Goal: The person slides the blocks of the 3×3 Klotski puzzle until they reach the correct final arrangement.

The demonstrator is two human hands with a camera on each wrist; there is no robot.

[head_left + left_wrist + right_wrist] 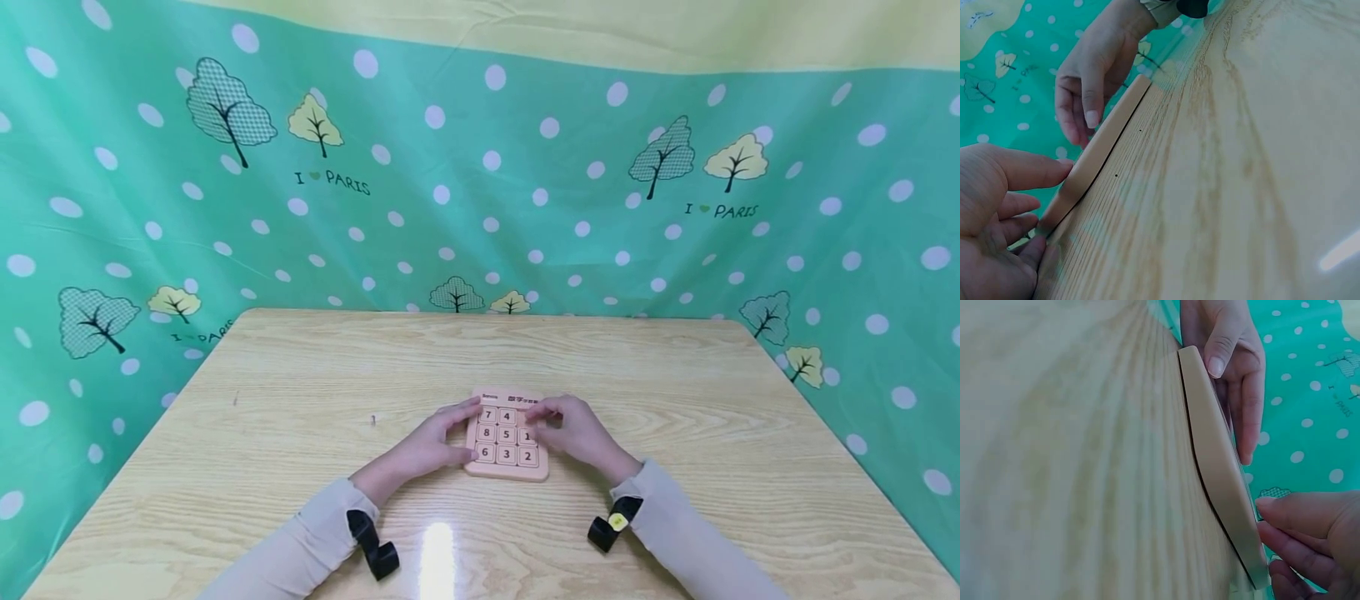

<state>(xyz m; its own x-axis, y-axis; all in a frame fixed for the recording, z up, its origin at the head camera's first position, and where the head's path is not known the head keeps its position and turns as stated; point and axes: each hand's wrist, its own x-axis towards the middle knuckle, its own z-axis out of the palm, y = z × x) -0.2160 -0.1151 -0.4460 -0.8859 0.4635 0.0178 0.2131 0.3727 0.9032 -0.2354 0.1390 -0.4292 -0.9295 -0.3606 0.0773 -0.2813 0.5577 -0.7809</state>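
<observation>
A pink sliding number puzzle lies flat on the table, its title strip at the far side. Visible tiles read 7 and 4 in the far row, 8, 5 and 1 in the middle, 6, 3 and 2 nearest. My left hand holds the puzzle's left side, thumb near the 6 and index finger by the 7. Over the right side is my right hand, its fingers bent loosely, fingertips at the 1 tile and the far right corner, which they partly hide. Both wrist views show the puzzle's front edge from low down.
The light wood-grain table spreads around the puzzle. A green dotted cloth with printed trees hangs behind and at both sides. Black straps circle the sleeved wrists. Light glares off the front of the table.
</observation>
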